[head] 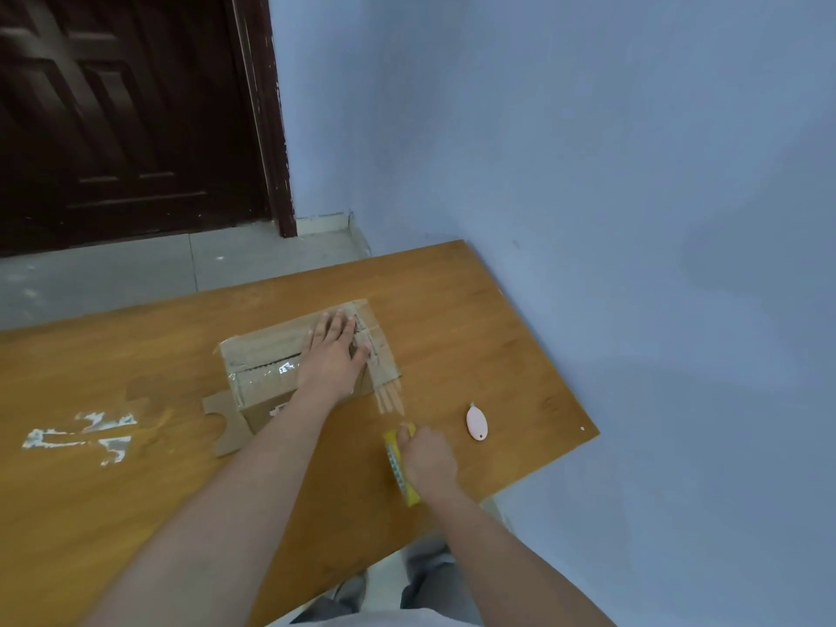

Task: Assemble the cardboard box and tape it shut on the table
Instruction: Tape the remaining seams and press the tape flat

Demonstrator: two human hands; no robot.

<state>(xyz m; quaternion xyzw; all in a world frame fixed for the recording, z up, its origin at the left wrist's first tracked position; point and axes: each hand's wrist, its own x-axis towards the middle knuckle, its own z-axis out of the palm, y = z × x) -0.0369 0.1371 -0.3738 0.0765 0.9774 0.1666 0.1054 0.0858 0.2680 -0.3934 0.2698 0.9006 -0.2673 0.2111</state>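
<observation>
Head view shows the left hand (332,355) flat, fingers straight, on a creased brown cardboard box (271,359) with glossy tape strips, mid-surface (475,319) — orange wood-grain — while the right hand (427,459) grips a yellow tape roll (398,463) near a pink oval cutter (477,423), blue walls behind.

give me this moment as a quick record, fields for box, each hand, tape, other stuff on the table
box: cardboard box on the table, top flaps down, taped
left hand: left hand pressed flat on the box top
right hand: right hand grips the tape roll
tape: strip stretched from box toward roll
other: pink cutter, tape scraps
</observation>
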